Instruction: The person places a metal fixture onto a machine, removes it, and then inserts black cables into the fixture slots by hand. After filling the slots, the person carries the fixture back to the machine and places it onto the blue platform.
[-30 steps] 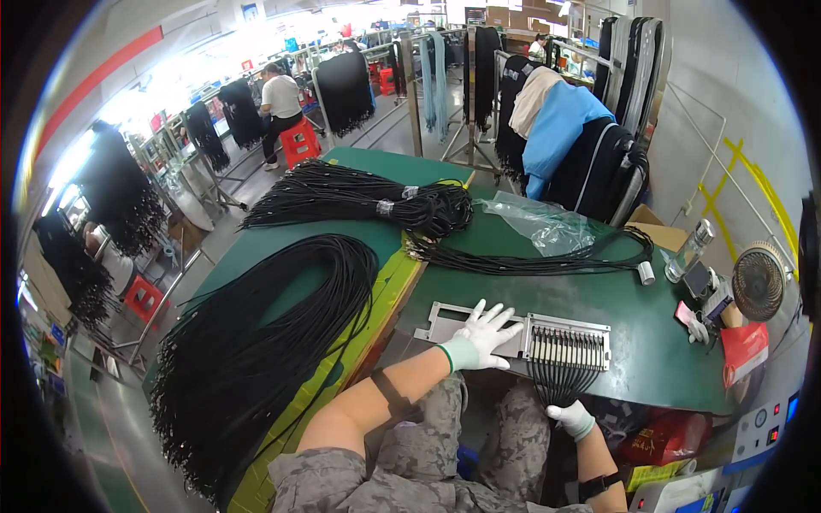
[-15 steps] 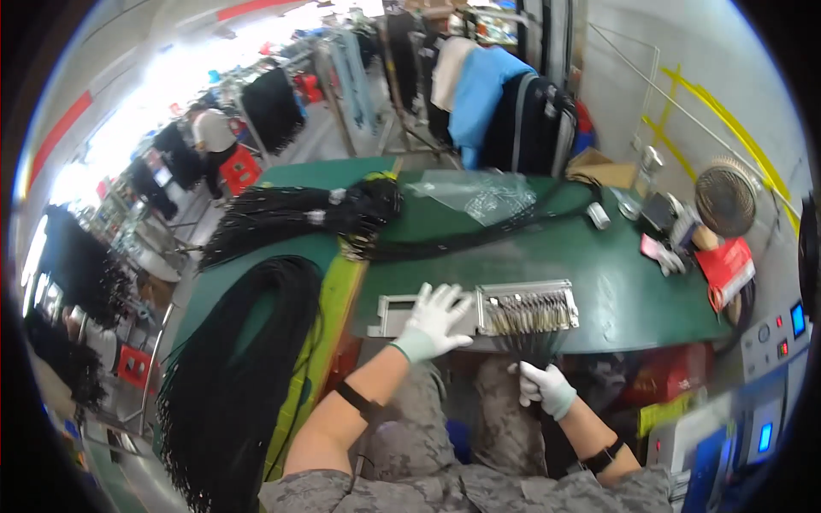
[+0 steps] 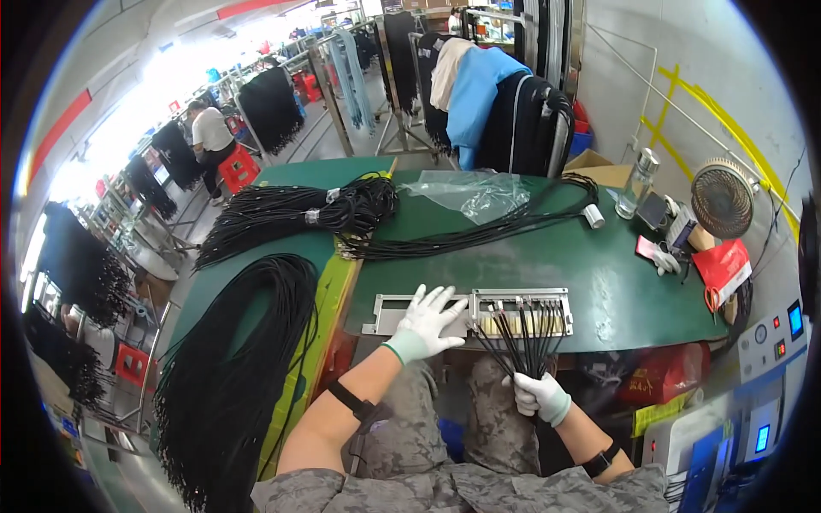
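Note:
My gloved left hand [image 3: 425, 327] lies with fingers spread on the left part of a long metal fixture [image 3: 389, 301] at the table's near edge. My gloved right hand [image 3: 542, 398] is closed around a bunch of thin black cables [image 3: 523, 352] just in front of the edge. Their far ends fan out over the slotted right half of the fixture, above pale yellowish blocks [image 3: 547, 323]. Whether any cable end still touches the slots is hard to tell.
Black cable bundles [image 3: 244, 342] cover the table's left side; another bundle [image 3: 470, 232] stretches across the back beside a clear plastic bag [image 3: 492, 195]. A bottle [image 3: 637, 184], fan [image 3: 723, 198] and orange scissors [image 3: 711, 298] stand or lie at the right. Machines with lit screens [image 3: 764, 438] are at lower right.
My right hand has pulled the cables up, so their ends, which lay in a row in the fixture, now fan out loosely above it. The left hand stays nearly in place.

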Demonstrator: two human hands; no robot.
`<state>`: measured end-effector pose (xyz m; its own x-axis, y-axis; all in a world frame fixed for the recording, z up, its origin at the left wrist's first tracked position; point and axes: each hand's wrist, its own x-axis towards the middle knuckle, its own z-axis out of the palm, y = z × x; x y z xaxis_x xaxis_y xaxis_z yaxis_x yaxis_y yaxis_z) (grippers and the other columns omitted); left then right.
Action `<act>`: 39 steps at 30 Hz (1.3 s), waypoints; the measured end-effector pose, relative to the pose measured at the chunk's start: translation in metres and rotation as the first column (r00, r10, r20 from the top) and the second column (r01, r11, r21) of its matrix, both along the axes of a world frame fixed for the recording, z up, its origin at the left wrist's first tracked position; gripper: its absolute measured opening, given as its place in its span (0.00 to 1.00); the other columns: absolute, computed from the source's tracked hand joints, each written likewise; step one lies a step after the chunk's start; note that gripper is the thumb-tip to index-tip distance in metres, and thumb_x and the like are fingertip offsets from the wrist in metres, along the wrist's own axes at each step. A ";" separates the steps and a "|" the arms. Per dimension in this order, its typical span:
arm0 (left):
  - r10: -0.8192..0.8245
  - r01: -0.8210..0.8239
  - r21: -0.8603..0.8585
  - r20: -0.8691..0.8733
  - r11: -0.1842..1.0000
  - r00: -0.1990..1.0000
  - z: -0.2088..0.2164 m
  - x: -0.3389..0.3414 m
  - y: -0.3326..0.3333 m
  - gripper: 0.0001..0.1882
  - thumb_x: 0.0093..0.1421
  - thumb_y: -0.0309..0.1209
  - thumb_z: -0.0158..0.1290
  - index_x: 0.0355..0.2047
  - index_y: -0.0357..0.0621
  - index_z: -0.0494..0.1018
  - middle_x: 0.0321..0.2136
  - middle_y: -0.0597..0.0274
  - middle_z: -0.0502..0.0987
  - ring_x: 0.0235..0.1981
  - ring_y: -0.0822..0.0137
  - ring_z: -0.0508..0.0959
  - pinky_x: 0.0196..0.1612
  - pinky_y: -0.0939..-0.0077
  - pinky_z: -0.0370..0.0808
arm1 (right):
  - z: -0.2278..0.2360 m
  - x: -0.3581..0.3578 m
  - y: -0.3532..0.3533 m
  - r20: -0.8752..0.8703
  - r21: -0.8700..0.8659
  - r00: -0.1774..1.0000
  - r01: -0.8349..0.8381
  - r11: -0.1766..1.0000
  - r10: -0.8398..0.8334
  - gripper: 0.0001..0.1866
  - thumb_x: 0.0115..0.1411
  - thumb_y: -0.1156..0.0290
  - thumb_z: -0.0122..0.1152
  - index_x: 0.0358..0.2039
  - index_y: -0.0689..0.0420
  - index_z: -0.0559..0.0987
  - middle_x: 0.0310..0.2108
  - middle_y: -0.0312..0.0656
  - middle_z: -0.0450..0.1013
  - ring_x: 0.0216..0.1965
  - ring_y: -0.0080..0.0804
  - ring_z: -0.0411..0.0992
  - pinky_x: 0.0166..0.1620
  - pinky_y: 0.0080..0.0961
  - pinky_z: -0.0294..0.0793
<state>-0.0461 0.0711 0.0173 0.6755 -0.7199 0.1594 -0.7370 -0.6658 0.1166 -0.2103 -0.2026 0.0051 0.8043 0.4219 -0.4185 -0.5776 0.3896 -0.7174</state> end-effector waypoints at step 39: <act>-0.865 -0.893 -0.380 -0.332 -0.242 0.376 0.102 -0.047 -0.017 0.24 0.70 0.52 0.45 0.27 0.48 0.75 0.11 0.75 0.55 0.16 0.71 0.62 0.39 0.64 0.75 | 0.086 -0.064 -0.104 0.506 -0.786 0.788 0.589 -0.188 0.350 0.15 0.50 0.70 0.67 0.40 0.51 0.77 0.33 0.45 0.77 0.36 0.48 0.77 0.40 0.40 0.77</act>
